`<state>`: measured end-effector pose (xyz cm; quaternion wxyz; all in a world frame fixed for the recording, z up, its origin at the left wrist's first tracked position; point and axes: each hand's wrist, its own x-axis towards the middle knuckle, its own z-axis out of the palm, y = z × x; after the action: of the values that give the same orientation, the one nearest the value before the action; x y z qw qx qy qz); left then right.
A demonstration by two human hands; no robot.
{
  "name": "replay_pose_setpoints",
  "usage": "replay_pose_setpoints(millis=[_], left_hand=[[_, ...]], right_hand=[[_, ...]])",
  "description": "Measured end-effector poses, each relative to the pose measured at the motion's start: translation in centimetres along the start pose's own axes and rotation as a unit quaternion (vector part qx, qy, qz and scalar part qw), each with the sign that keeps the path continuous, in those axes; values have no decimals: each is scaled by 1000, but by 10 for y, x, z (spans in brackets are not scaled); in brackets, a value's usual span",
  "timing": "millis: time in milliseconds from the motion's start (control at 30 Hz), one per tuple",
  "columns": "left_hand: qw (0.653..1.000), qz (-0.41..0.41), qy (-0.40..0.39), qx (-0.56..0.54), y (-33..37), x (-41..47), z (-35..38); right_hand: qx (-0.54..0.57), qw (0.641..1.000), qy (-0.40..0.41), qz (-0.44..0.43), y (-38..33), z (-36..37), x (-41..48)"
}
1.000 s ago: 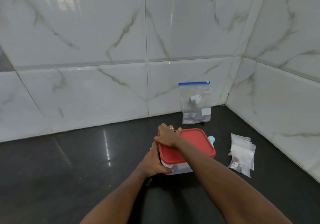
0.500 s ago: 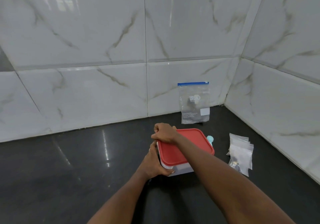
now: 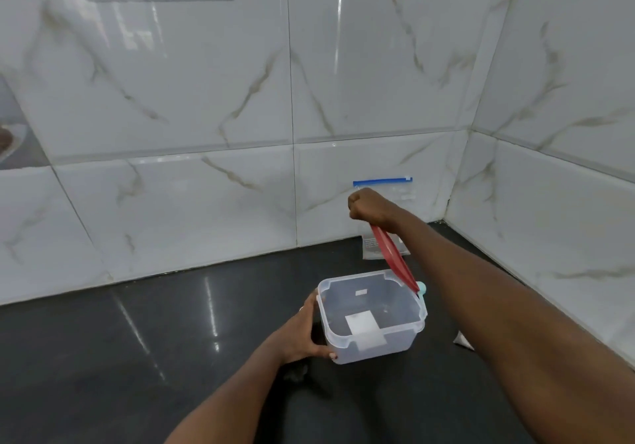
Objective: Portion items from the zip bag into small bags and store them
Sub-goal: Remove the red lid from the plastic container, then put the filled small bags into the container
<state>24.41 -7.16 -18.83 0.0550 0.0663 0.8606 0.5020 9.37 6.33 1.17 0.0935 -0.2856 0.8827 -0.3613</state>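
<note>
A clear plastic container (image 3: 372, 320) stands uncovered on the dark counter (image 3: 137, 357), with a white label on its front wall. My left hand (image 3: 302, 335) grips its left side. My right hand (image 3: 369, 205) is raised above it, closed on the red lid (image 3: 393, 258), which hangs tilted on edge over the container's far right corner. The blue-topped zip bag (image 3: 383, 182) leans against the back wall, mostly hidden behind my right hand and arm. Only a corner of the small bags (image 3: 462, 340) shows beside my right forearm.
White marble-look tiled walls (image 3: 206, 100) meet in a corner at the back right. A small teal object (image 3: 422, 287) peeks out behind the container's right rim. A dish with something brown (image 3: 7, 138) shows at the far left edge.
My right hand has pulled the red lid off the container and lifted it up and back. My left hand stays on the container's left side. The view has shifted closer.
</note>
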Motion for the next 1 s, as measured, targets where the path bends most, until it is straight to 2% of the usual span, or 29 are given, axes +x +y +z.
replay_pose_setpoints(millis=[67, 133, 200, 267, 333, 367, 433, 533, 567, 667, 733, 833, 933, 1000], left_hand=[[998, -5, 25, 49, 0, 1, -19], [991, -39, 126, 34, 2, 12, -35], [973, -93, 199, -76, 19, 26, -52], [941, -120, 199, -247, 34, 44, -68], [903, -122, 187, -368, 46, 53, -79], [891, -127, 189, -393, 50, 55, -82], [880, -144, 213, -399, 50, 58, -88], [852, -177, 277, -409, 28, 65, -94], [845, -191, 294, -403, 20, 68, -95], [833, -232, 338, -371, -5, 74, -93], [839, -262, 354, -319, -20, 82, -91], [853, -327, 359, -192, -43, 97, -86], [849, -396, 347, -34, -42, 102, -86], [843, -427, 324, 33, -41, 107, -86]], right_hand=[[78, 996, 36, -16, -5, -11, 1], [196, 978, 62, -41, -13, -14, 8], [336, 937, 76, -47, -20, -10, 12], [474, 877, 75, -31, -23, -2, 17], [539, 839, 75, -15, -19, 6, 25], [540, 837, 82, 0, -16, 10, 28], [484, 867, 112, 46, -8, 16, 39], [241, 950, 127, 152, 16, 31, 62], [175, 961, 106, 188, 28, 39, 70], [156, 946, 19, 284, 57, 65, 78], [140, 944, -9, 298, 70, 79, 82], [83, 950, -49, 296, 85, 93, 88], [62, 937, -114, 324, 99, 104, 91], [63, 926, -145, 343, 106, 111, 92]])
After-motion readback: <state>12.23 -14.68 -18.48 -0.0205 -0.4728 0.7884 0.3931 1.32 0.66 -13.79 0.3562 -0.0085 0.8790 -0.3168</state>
